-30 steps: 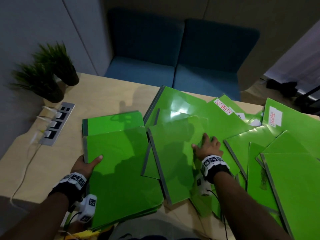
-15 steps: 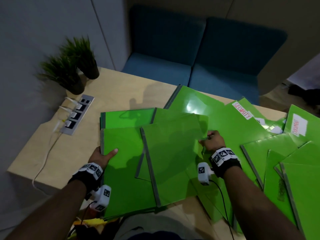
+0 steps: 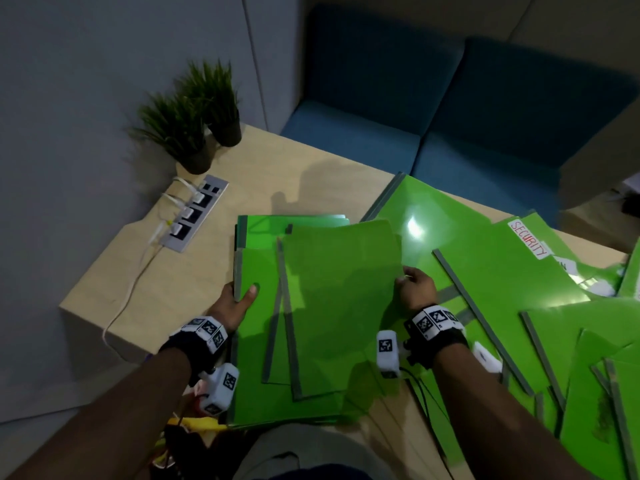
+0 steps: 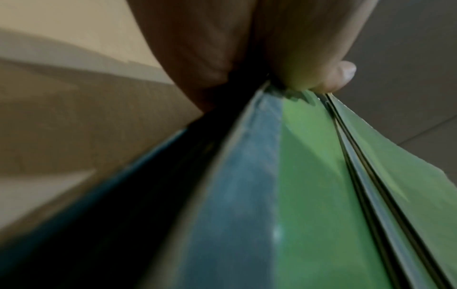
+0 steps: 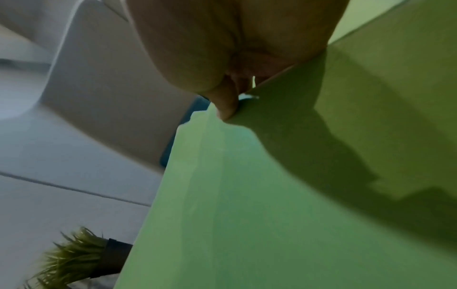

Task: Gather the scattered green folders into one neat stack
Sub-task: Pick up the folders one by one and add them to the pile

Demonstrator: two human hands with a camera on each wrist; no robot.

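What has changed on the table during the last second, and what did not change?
The right hand, which pressed flat on a folder a second ago, now grips the right edge of that folder and has carried it left, onto the stack; it lies there a little askew. The left hand holds the stack's left edge as before. The scattered folders on the right stayed where they were.

Left hand [image 3: 235,303] thumb out and gripping, right hand [image 3: 417,289] fingers curled, pinching

green folders [image 3: 339,306] half-stacked at left, others [image 3: 502,271] scattered right
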